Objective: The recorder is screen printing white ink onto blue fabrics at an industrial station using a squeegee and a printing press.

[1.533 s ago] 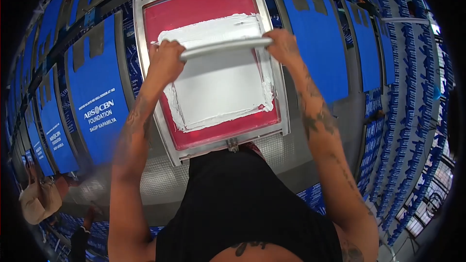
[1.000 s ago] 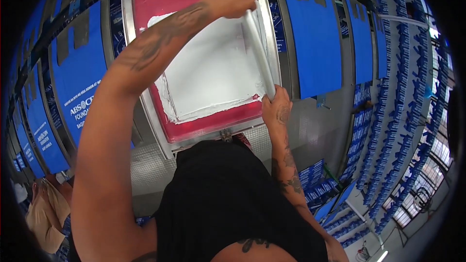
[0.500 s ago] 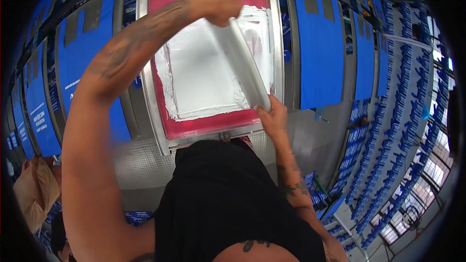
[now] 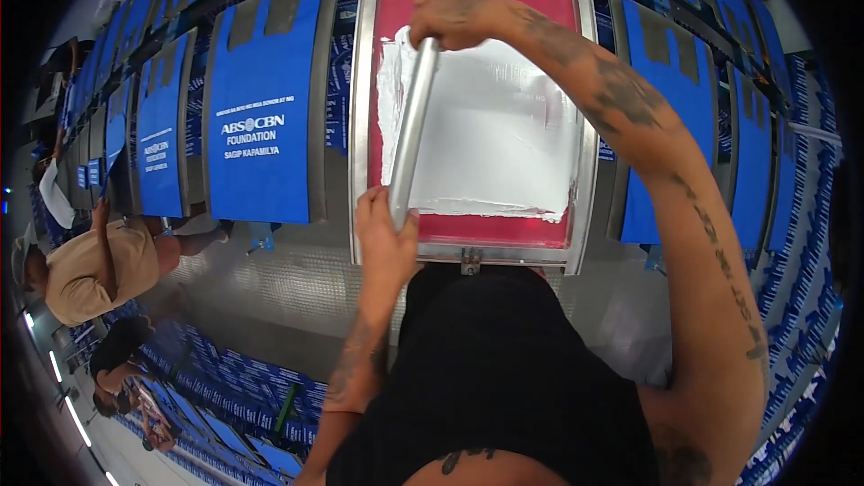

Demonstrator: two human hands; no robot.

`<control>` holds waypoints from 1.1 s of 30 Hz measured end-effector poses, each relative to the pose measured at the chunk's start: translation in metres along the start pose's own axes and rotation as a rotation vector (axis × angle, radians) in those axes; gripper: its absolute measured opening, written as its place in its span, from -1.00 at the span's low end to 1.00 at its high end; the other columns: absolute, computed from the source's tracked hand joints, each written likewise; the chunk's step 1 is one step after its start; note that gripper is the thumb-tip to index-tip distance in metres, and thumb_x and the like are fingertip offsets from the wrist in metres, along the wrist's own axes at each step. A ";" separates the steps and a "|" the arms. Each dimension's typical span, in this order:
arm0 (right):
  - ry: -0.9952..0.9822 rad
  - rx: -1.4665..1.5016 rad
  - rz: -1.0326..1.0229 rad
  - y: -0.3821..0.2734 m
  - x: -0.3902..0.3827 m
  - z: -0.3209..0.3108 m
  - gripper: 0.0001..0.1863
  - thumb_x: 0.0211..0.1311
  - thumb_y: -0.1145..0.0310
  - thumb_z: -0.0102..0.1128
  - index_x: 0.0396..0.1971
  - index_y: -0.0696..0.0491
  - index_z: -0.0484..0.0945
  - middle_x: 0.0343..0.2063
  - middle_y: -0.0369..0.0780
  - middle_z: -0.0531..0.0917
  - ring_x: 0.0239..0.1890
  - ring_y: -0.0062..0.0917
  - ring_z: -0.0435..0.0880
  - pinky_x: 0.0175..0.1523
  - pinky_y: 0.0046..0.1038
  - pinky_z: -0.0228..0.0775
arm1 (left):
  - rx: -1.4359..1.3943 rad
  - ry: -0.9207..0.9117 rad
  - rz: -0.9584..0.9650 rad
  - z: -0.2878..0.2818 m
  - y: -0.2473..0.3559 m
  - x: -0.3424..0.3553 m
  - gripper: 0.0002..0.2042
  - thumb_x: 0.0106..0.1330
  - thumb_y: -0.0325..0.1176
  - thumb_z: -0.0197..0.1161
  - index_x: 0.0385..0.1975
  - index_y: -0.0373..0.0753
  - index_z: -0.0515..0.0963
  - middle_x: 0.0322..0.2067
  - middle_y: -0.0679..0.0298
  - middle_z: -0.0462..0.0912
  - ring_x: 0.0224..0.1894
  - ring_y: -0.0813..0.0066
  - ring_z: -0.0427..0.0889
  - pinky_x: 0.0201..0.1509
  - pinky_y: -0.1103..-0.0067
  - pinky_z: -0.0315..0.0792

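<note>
Overhead, both hands grip a squeegee (image 4: 409, 121) standing lengthwise on a metal-framed screen (image 4: 360, 126) coated with white ink (image 4: 504, 135): left hand (image 4: 385, 234) closed round its near end, right hand (image 4: 454, 18) clasping the far end. Blue bags (image 4: 261, 99) flank the frame.

Blue bags (image 4: 261, 99) with white print, flat in rows either side of red screen frame (image 4: 360, 126).

One squeegee (image 4: 409, 121), one screen frame (image 4: 360, 126), perhaps six blue bags (image 4: 261, 99), two hands (image 4: 387, 243).
</note>
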State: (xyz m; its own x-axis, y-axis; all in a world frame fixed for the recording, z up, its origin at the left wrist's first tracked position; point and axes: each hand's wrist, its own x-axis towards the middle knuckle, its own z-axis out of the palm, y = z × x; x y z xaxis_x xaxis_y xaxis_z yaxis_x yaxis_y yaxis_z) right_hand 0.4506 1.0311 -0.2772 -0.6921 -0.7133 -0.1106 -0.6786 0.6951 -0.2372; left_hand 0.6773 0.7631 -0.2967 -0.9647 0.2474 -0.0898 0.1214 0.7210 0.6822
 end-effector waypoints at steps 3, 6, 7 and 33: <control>-0.022 -0.027 -0.057 0.002 0.034 0.024 -0.70 -0.03 0.50 0.19 -0.25 -0.13 0.66 -0.29 -0.39 0.65 -0.05 -0.49 0.49 0.06 -0.28 0.27 | 0.098 0.075 -0.065 0.015 0.009 -0.003 -0.56 0.15 -0.44 0.27 0.02 -0.48 0.38 0.04 -0.08 0.37 0.08 -0.03 0.37 0.18 0.26 0.20; 0.005 0.017 -0.018 0.016 0.022 0.045 -0.68 -0.02 0.51 0.20 -0.23 -0.15 0.64 -0.24 -0.42 0.64 -0.01 -0.51 0.45 0.08 -0.28 0.25 | 0.198 0.074 -0.049 0.027 0.009 0.001 -0.53 0.14 -0.46 0.27 0.06 -0.47 0.37 0.06 -0.05 0.37 0.12 0.02 0.33 0.20 0.23 0.13; 0.074 0.062 -0.001 0.023 0.010 0.054 -0.65 -0.04 0.52 0.18 -0.22 -0.18 0.64 -0.23 -0.42 0.64 0.01 -0.49 0.46 0.08 -0.27 0.26 | 0.221 0.071 -0.022 0.029 0.009 0.004 -0.52 0.14 -0.46 0.27 0.08 -0.46 0.36 0.06 -0.02 0.37 0.14 0.05 0.31 0.21 0.22 0.10; 0.317 0.199 0.905 -0.267 -0.237 0.104 -0.52 -0.37 0.52 0.26 -0.23 -0.01 0.59 -0.29 -0.28 0.54 -0.15 -0.37 0.48 -0.11 -0.31 0.24 | 0.212 -0.190 0.512 -0.020 -0.031 -0.020 -0.57 -0.20 -0.64 0.26 -0.21 -0.20 0.58 -0.24 0.30 0.56 -0.12 0.25 0.46 -0.03 0.39 0.24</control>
State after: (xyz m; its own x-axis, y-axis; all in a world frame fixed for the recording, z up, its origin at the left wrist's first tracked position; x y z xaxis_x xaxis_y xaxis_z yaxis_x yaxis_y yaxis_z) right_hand 0.8220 1.0052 -0.2883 -0.9846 0.1589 -0.0732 0.1746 0.9195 -0.3521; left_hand 0.6883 0.7227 -0.3021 -0.7146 0.6959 0.0715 0.6240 0.5879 0.5147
